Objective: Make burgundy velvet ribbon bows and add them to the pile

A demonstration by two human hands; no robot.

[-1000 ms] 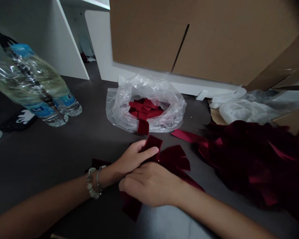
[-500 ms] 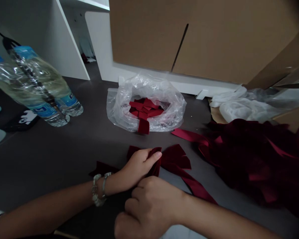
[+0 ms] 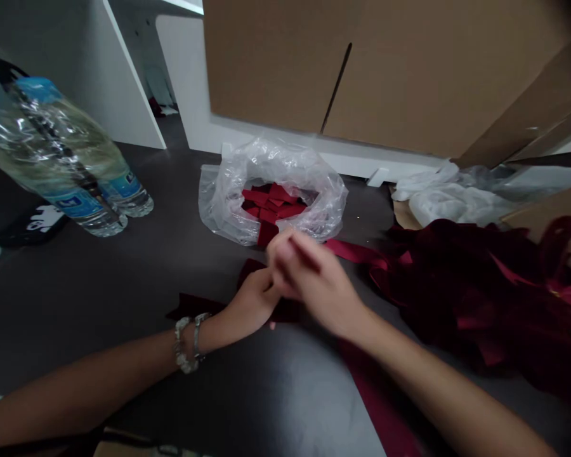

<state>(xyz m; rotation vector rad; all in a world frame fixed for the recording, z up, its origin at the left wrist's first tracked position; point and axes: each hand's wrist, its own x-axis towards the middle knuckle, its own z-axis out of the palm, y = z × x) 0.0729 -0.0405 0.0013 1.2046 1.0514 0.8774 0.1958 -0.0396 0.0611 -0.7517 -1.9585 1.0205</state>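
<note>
Left hand: fingers closed, pinning folded dark-red velvet ribbon to dark table. Right hand: blurred, raised just above; grip cannot be told. Advice: keep the fold pinned flat. Beyond: plastic bag of cut pieces.

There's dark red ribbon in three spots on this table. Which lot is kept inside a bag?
The short red ribbon pieces at the back middle, inside the open clear plastic bag. The big heap of red ribbon on the right and the piece under the hands lie bare on the table.
</note>
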